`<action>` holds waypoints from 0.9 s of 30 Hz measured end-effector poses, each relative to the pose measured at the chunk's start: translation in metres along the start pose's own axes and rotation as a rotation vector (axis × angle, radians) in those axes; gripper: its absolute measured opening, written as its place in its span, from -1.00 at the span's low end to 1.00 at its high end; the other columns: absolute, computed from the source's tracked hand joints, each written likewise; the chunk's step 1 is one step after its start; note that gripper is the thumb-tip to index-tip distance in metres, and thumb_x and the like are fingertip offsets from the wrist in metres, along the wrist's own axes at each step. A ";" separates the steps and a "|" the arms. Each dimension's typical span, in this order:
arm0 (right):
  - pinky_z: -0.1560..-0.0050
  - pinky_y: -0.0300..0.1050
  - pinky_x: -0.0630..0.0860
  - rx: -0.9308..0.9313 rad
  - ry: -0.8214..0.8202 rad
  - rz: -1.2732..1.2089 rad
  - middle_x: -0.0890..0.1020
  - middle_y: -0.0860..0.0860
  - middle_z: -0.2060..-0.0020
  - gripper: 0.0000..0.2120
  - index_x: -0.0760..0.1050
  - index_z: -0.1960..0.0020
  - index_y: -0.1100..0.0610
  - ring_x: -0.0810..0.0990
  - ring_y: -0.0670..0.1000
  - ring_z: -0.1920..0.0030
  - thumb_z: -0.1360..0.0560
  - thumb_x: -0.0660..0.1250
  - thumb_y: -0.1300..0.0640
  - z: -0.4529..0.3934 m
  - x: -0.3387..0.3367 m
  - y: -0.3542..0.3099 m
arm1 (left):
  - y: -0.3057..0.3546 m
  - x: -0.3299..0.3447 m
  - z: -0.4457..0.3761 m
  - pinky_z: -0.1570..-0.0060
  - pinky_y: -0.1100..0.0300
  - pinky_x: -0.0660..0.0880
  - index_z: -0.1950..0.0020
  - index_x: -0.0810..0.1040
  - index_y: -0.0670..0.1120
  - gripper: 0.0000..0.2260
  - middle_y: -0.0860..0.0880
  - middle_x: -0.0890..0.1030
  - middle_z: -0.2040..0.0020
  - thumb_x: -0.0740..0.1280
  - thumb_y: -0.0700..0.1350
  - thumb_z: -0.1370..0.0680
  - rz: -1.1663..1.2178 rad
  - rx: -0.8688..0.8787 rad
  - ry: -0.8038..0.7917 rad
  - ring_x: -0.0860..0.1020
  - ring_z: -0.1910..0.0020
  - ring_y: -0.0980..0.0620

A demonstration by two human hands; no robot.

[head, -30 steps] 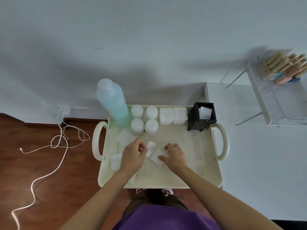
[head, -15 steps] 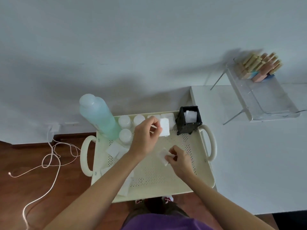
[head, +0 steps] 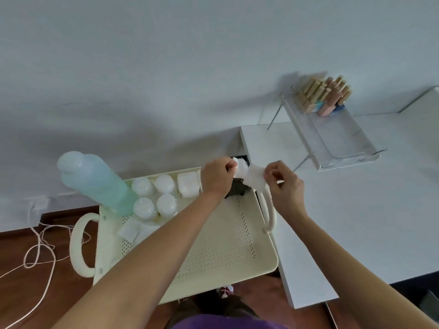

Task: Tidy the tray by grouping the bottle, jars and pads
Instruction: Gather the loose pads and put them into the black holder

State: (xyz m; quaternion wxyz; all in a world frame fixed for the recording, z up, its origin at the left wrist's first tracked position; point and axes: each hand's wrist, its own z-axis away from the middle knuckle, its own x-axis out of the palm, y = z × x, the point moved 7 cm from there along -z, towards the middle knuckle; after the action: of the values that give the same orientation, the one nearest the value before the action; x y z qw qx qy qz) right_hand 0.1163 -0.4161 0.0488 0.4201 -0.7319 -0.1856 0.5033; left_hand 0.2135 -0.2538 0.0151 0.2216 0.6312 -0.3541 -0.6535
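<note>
A cream perforated tray point(head: 221, 243) holds a tall blue-green bottle point(head: 95, 184) at its back left. Several white round jars point(head: 154, 193) stand beside the bottle, then a square white jar point(head: 188, 187). A black pad holder point(head: 237, 188) sits at the back right corner, mostly behind my hands. My left hand point(head: 217, 178) pinches a white pad point(head: 241, 166) over the holder. My right hand point(head: 283, 184) grips another white pad point(head: 255, 178) just right of it. Loose pads point(head: 133, 231) lie on the tray's left side.
A white table point(head: 356, 210) adjoins the tray on the right. On it stands a clear acrylic rack point(head: 337, 136) with several small tan and pink bottles point(head: 325, 96). A white cable point(head: 38, 248) lies coiled on the wooden floor at left.
Both hands lifted pads off the tray floor and carried them back and right to the black holder. The camera view shifted right.
</note>
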 end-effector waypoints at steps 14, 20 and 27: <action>-0.08 -0.02 0.42 -0.287 -0.381 0.409 0.66 0.15 0.07 -0.81 0.67 -0.07 0.13 0.53 0.23 -0.01 -0.56 0.30 0.21 -0.054 0.083 -0.015 | -0.039 -0.052 0.106 0.03 0.38 0.45 -0.04 0.61 -0.10 -0.89 0.00 0.54 0.06 0.31 -0.15 -0.57 0.122 0.154 0.161 0.51 0.06 0.14; -0.05 0.08 0.39 -0.345 -0.210 0.516 0.53 0.20 0.00 -0.82 0.68 -0.04 0.14 0.43 0.23 -0.01 -0.48 0.38 0.27 -0.047 0.077 -0.028 | -0.127 -0.070 0.200 0.06 0.43 0.42 -0.02 0.56 -0.02 -0.91 0.07 0.55 0.07 0.27 -0.12 -0.59 0.158 -0.095 0.149 0.51 0.09 0.21; 0.21 -0.17 0.54 -0.675 -0.324 0.172 0.51 0.09 0.13 -0.90 0.61 0.01 0.25 0.51 0.02 0.21 -0.50 0.36 0.28 0.057 0.114 -0.083 | -0.223 -0.139 0.176 -0.19 0.14 0.48 -0.20 0.53 -0.18 -0.79 -0.11 0.57 -0.14 0.26 -0.27 -0.57 -0.045 -0.372 0.306 0.54 -0.12 -0.05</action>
State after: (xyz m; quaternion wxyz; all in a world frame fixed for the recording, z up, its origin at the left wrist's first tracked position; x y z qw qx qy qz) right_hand 0.1268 -0.2644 0.0409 0.0770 -0.7531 -0.3428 0.5563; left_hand 0.0906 0.0254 -0.0658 0.3705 0.6791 -0.1757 -0.6089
